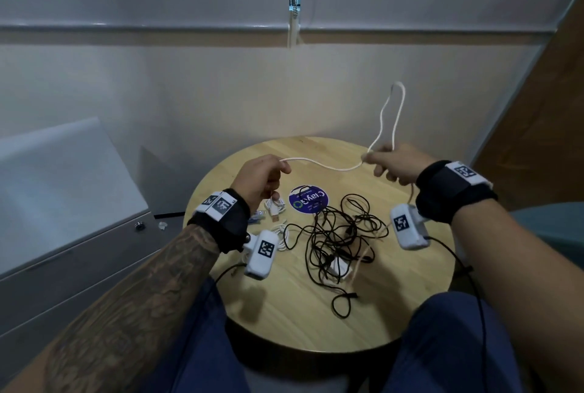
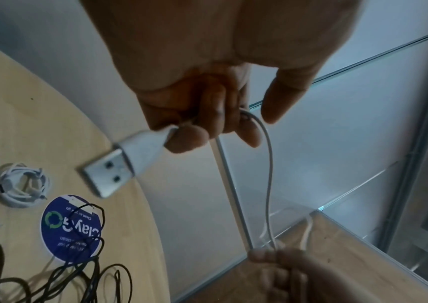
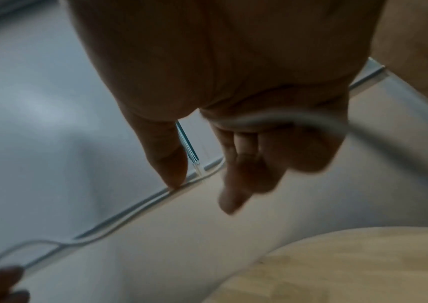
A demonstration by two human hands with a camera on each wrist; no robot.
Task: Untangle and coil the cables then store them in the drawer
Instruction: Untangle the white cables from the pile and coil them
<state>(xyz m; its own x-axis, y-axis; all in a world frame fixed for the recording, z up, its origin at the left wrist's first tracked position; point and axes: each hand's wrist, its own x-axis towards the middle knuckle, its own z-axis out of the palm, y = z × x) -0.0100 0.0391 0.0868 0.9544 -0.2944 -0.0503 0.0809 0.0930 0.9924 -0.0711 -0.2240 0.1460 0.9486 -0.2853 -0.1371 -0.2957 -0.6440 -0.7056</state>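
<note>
Black cables point(image 1: 338, 241) lying tangled at tabletop centre; left hand point(image 1: 260, 179) pinching white cable point(image 1: 328, 166) by its plug, right hand point(image 1: 396, 163) gripping its loop; coiling under way, next wrap needing slack

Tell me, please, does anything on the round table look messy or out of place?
Yes. The black cables lie in one tangled heap at the middle of the table, overlapping the purple sticker. By contrast, one white cable near the left edge is already coiled.

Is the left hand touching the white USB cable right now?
Touching. The left wrist view shows the left hand with fingers curled round the white USB cable just behind its plug.
</note>
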